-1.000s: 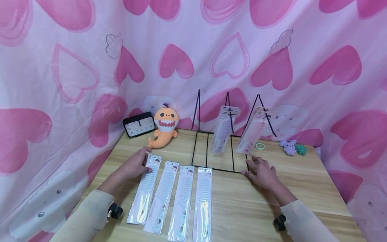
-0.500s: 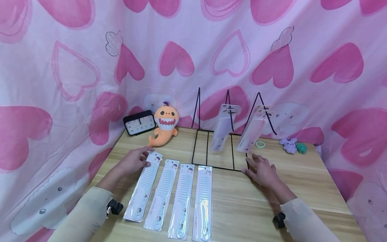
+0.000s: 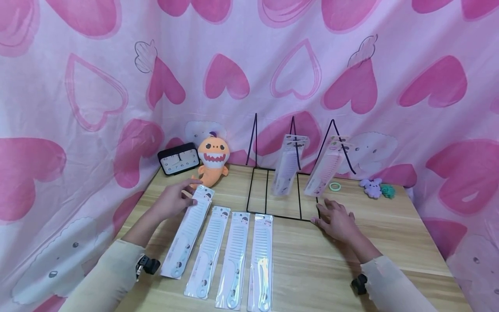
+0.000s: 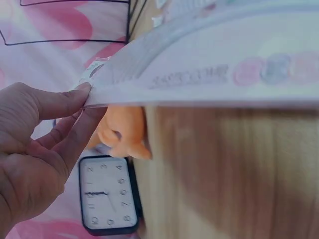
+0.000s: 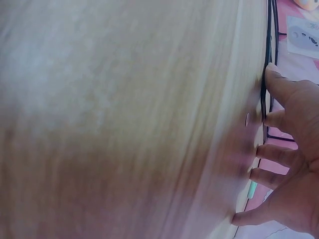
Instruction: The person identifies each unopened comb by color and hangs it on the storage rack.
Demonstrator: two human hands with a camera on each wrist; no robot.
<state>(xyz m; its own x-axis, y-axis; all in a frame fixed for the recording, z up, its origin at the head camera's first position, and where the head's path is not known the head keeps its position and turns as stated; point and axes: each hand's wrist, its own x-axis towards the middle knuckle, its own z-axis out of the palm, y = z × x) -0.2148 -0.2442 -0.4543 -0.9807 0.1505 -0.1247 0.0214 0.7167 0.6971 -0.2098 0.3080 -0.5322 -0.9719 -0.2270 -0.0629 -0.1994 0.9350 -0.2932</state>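
Note:
My left hand [image 3: 174, 202] pinches the upper edge of the leftmost packaged comb [image 3: 188, 236] between thumb and fingers. In the left wrist view that package [image 4: 209, 74] is tilted, its top end raised off the table. Several packaged combs lie in the row, including the second [image 3: 208, 255], third [image 3: 234, 260] and rightmost [image 3: 261, 260]. Spread on the table, my right hand [image 3: 338, 220] touches the front right corner of a black wire rack [image 3: 282, 217]. On the rack's hooks hang a purplish comb package [image 3: 287, 167] and a pink one [image 3: 325, 169].
A black alarm clock [image 3: 179, 159] and an orange shark plush [image 3: 213, 160] stand at the back left. At the back right lie a pale green ring [image 3: 335, 186], a purple bunny toy [image 3: 372, 188] and a green toy [image 3: 387, 191]. Heart-patterned curtain [image 3: 234, 34] surrounds the table.
My left hand has lifted the top of the leftmost comb package and moved it slightly up and to the right. The right hand stays at the rack corner.

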